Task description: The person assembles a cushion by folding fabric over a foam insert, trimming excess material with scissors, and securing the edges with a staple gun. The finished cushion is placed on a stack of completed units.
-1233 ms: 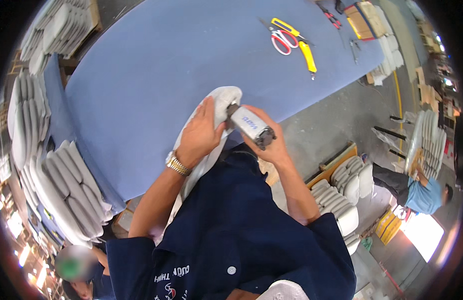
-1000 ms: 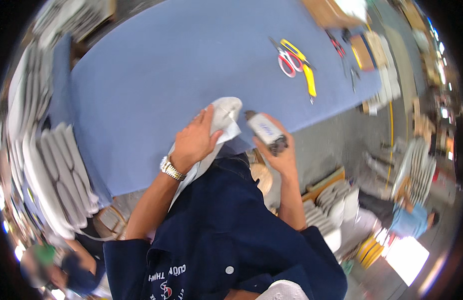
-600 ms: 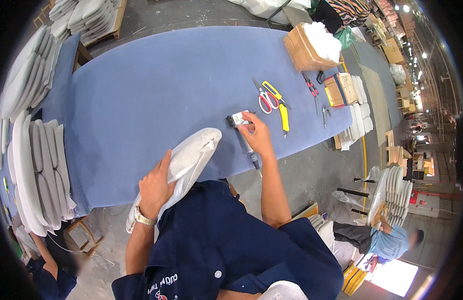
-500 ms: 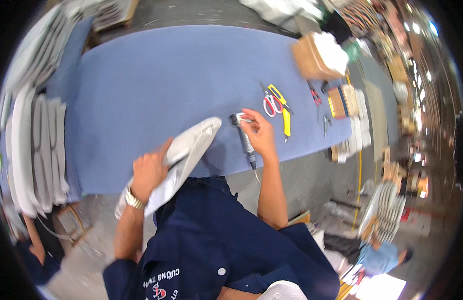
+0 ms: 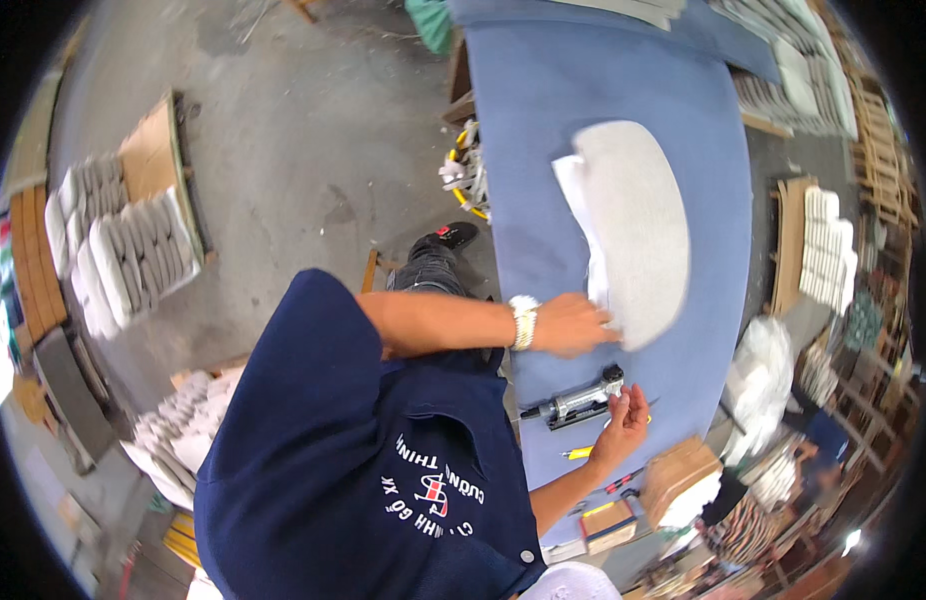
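A grey half-oval pad (image 5: 633,230) with white fabric (image 5: 581,215) under its near edge lies flat on the blue table (image 5: 543,110). My left hand (image 5: 573,325), with a watch on the wrist, grips the pad's near end. A metal staple gun (image 5: 583,402) lies on the table just below that hand. My right hand (image 5: 623,420) hovers beside the gun's head with its fingers spread and nothing in them.
Stacked grey and white pads on a pallet (image 5: 113,250) stand on the concrete floor at left. A cardboard box (image 5: 683,480), white bags (image 5: 758,380) and stacked white pieces (image 5: 823,250) sit beyond the table. Yellow-handled tools (image 5: 463,175) hang at the table's edge.
The pad went from held up against my body to lying flat on the table. My right hand has set the staple gun down and let go. The view has swung round.
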A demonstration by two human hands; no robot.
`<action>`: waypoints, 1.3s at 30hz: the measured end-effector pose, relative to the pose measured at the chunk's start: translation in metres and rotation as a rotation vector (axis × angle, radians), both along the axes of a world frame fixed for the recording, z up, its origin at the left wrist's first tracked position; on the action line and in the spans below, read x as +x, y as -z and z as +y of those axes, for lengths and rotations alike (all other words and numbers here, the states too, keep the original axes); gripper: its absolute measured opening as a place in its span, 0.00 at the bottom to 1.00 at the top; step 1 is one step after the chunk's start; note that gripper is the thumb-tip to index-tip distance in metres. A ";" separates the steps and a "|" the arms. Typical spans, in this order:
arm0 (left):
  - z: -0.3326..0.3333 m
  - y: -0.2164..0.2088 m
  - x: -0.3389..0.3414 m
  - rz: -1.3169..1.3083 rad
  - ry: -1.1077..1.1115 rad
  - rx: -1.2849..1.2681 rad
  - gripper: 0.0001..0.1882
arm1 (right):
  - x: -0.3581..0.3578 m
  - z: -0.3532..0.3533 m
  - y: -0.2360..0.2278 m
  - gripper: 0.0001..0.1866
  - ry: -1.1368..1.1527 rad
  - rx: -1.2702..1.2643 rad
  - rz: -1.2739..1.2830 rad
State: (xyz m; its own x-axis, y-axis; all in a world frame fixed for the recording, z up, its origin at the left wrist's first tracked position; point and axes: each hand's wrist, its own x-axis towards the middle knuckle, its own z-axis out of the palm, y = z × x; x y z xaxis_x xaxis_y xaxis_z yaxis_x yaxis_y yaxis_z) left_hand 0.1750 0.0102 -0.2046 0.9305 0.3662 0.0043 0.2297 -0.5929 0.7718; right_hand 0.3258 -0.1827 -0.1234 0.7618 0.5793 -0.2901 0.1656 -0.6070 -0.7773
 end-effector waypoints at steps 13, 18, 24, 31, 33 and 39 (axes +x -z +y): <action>-0.005 0.280 -0.170 0.334 -0.972 -0.308 0.10 | -0.069 0.071 0.201 0.10 -0.455 0.119 -0.400; 0.117 0.390 -0.157 0.302 -1.030 -0.070 0.11 | -0.082 0.066 0.220 0.09 -0.253 0.199 -0.560; 0.162 0.458 -0.124 0.278 -0.714 0.161 0.20 | -0.095 0.067 0.222 0.08 -0.280 0.230 -0.719; 0.175 0.485 -0.104 0.304 -0.604 0.327 0.09 | -0.099 0.063 0.227 0.05 -0.203 0.156 -0.730; 0.179 0.505 -0.105 0.289 -0.534 0.511 0.09 | -0.093 0.061 0.228 0.04 -0.182 0.120 -0.722; 0.218 0.613 -0.090 0.023 -0.351 0.548 0.20 | -0.096 0.083 0.216 0.05 -0.129 0.266 -0.637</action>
